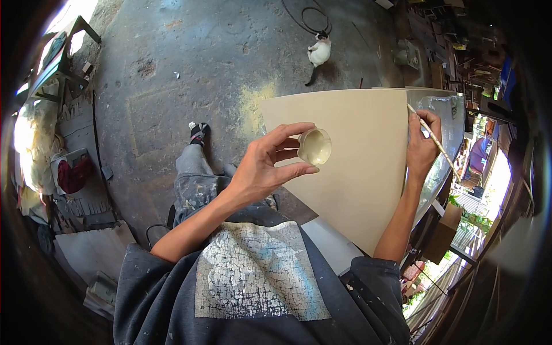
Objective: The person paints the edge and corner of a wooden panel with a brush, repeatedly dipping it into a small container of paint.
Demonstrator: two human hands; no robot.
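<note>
My left hand point(267, 158) holds a small cup point(315, 146) with pale, cream-coloured liquid in it, gripped between thumb and fingers. The cup is over a large cream-coloured panel point(356, 167). At the panel's right edge, my right hand point(422, 141) is closed around a thin, long brush or stick point(434, 138), which slants from upper left to lower right. Beneath and beside that hand lies a shiny, grey, translucent sheet point(445, 109).
A black and white cat point(319, 53) lies on the concrete floor point(190, 69) beyond the panel, near a coiled hose point(313, 17). A green metal frame point(63, 66) stands at the left, near a container with dark red cloth point(73, 175). Cluttered shelving lines the right.
</note>
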